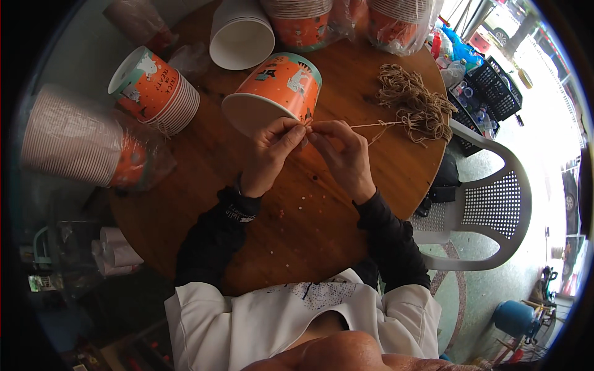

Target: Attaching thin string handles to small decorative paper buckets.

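Observation:
An orange paper bucket (276,82) with a teal band and printed figures lies on its side on the round wooden table (322,216). Just in front of its lower right edge my two hands meet. My left hand (276,148) pinches the end of a thin brown twine at the bucket's edge. My right hand (341,148) pinches the same twine close by, fingertips nearly touching the left ones. From there the twine (374,124) runs right to a loose tangled heap of twine (416,102). Whether it passes through the bucket's wall is hidden by my fingers.
Stacked orange buckets (154,89) and plastic-wrapped stacks (74,136) stand at the left. White buckets (241,37) and more wrapped stacks (300,25) line the far side. Small paper dots (301,208) are scattered on the table. A grey plastic chair (495,198) is at the right, near black crates (495,86).

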Available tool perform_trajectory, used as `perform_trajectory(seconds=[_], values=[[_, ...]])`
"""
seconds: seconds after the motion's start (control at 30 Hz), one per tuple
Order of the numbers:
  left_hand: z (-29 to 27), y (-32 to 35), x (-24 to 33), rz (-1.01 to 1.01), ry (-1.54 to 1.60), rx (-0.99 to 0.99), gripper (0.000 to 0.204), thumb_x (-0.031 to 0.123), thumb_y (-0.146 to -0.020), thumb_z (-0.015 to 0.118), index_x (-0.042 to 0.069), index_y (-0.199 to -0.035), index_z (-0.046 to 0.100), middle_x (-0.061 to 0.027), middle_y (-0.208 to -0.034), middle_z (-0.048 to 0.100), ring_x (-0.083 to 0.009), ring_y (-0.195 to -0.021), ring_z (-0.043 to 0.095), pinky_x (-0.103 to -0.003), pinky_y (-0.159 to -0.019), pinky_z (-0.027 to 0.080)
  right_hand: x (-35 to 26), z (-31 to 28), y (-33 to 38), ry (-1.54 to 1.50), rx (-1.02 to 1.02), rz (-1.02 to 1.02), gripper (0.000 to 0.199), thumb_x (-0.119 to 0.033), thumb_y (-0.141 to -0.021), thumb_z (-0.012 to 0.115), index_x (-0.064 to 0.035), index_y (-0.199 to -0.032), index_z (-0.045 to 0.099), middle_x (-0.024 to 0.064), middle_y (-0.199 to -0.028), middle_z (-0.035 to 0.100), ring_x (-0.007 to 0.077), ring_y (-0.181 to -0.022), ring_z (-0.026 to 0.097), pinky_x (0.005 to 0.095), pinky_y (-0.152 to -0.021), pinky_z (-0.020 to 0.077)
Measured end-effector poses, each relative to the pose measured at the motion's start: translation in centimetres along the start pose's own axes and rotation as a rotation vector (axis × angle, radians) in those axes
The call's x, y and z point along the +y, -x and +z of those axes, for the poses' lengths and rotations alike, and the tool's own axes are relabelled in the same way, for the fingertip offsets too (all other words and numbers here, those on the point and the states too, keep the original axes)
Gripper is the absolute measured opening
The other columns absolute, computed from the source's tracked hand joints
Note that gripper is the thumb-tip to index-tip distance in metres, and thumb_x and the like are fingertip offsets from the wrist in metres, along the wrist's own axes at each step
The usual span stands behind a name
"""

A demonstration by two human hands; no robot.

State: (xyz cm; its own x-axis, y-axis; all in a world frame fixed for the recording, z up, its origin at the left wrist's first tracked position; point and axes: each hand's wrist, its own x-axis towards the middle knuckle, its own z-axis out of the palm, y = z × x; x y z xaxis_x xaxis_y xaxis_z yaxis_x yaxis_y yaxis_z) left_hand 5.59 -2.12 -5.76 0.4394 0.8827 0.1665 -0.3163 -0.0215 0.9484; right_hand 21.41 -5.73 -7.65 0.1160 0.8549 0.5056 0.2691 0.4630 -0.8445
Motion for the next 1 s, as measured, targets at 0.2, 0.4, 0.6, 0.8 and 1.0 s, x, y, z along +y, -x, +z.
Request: perform_trajectory(seconds=[0.2, 0.4, 0.6, 0.8, 1.0], values=[[0.1, 0.2, -0.3, 0.071, -0.118, 0.015, 0.013, 0.01, -0.096, 0.059, -0.001, -0.101, 0.063, -0.0008, -0.089, 0.063, -0.0049, -0.081, 0.058, -0.019, -0.074, 0.049, -0.1, 0.1, 0.2, 0.008, 0.032, 0.087, 0.016, -0.009, -0.081, 0.071, 0.0009, -0.093, 0.065, 0.0106, -0.088, 0.067, 0.0206, -0.08, 0.062, 0.0313, -0.074, 0.049], [0.2, 0.2, -0.4, 0.09, -0.098, 0.067, 0.008, 0.007, -0.095, 0.06, 0.0, -0.099, 0.06, 0.0001, -0.087, 0.063, -0.0043, -0.078, 0.057, -0.019, -0.072, 0.049, -0.4, 0.3, 0.3, -0.026, 0.106, 0.019, 0.009, -0.002, -0.08, 0.067, 0.0005, -0.087, 0.062, 0.0089, -0.083, 0.063, 0.0197, -0.078, 0.061, 0.031, -0.073, 0.0487], [0.0, 0.5, -0.4, 0.168, -0.35, 0.043, 0.009, 0.005, -0.094, 0.06, 0.004, -0.103, 0.061, 0.0001, -0.089, 0.062, -0.0058, -0.079, 0.059, -0.02, -0.073, 0.049, -0.8, 0.4, 0.5, -0.021, 0.099, 0.029, 0.011, 0.001, -0.079, 0.065, 0.0008, -0.089, 0.061, 0.0097, -0.085, 0.063, 0.0187, -0.076, 0.061, 0.0296, -0.071, 0.0496], [0.2, 0.4, -0.6, 0.344, -0.534, 0.082, 0.009, 0.003, -0.091, 0.064, 0.003, -0.099, 0.066, -0.0003, -0.083, 0.062, -0.0055, -0.074, 0.059, -0.021, -0.064, 0.048, -1.0, 0.5, 0.5, -0.048, 0.092, 0.027, 0.013, 0.0, -0.08, 0.065, 0.0009, -0.092, 0.06, 0.0097, -0.086, 0.063, 0.0168, -0.075, 0.062, 0.0287, -0.07, 0.0502], [0.1, 0.1, -0.4, 0.536, -0.771, 0.077, 0.015, -0.002, -0.085, 0.067, 0.006, -0.098, 0.068, -0.0044, -0.084, 0.062, -0.0119, -0.071, 0.062, -0.024, -0.062, 0.05, -1.2, 0.4, 0.5, -0.072, 0.09, 0.07, 0.01, -0.002, -0.083, 0.064, 0.0016, -0.092, 0.06, 0.0096, -0.085, 0.063, 0.015, -0.073, 0.061, 0.028, -0.069, 0.0499]])
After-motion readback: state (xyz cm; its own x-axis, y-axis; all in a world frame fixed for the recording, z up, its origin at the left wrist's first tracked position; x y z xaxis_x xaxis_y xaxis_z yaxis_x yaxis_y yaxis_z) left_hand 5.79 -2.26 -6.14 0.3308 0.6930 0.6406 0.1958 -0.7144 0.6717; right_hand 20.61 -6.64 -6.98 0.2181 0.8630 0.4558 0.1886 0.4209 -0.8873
